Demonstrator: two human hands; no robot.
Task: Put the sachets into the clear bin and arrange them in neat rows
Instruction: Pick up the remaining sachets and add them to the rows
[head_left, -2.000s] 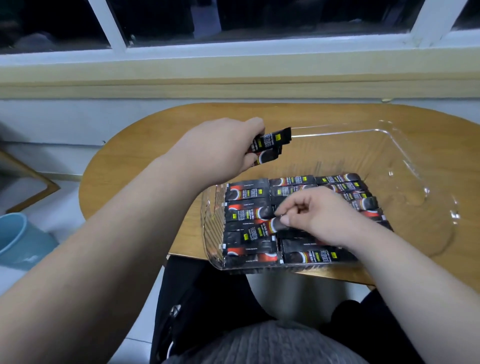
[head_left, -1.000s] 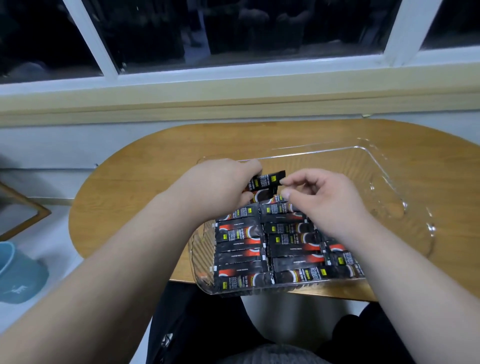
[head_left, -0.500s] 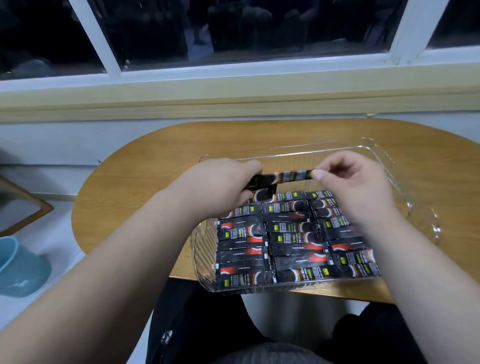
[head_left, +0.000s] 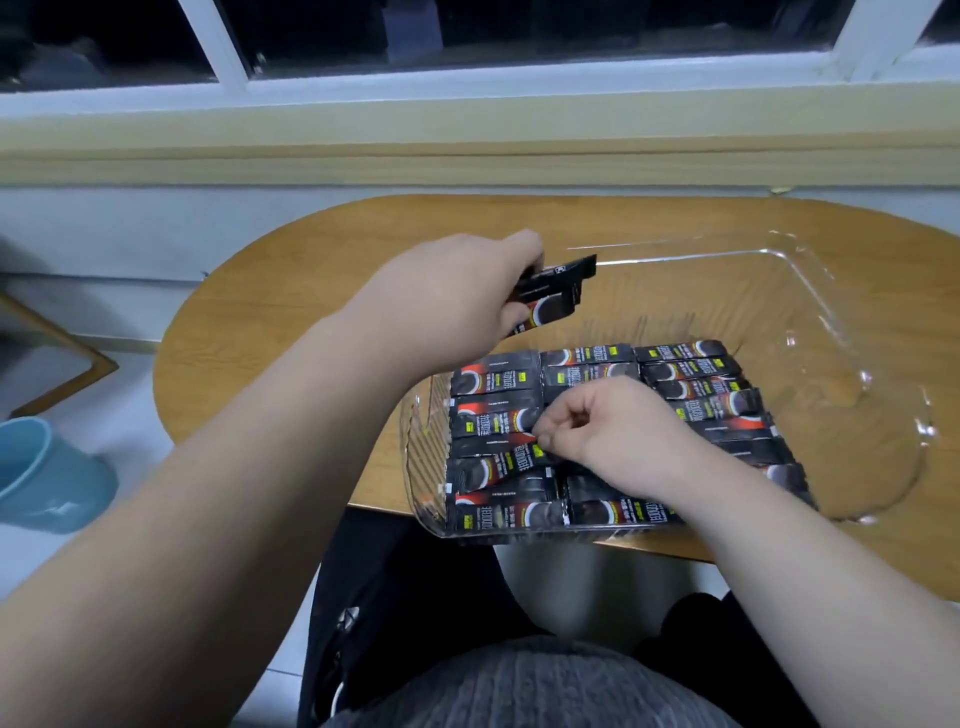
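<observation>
The left hand (head_left: 457, 296) is gripping a small bunch of sachets (head_left: 558, 291) above the bin (head_left: 779, 253); the right hand (head_left: 613, 431) is pinching a tilted sachet (head_left: 498, 462) by its end inside.

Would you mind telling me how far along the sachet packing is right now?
Done: three columns of rowed sachets fill the near part of the clear bin. In hand: the left hand holds a few spare sachets above the bin's far left, while the right hand pinches a tilted sachet in the left column. Left: straightening that one and placing the spare sachets; the bin's far part is bare.
</observation>
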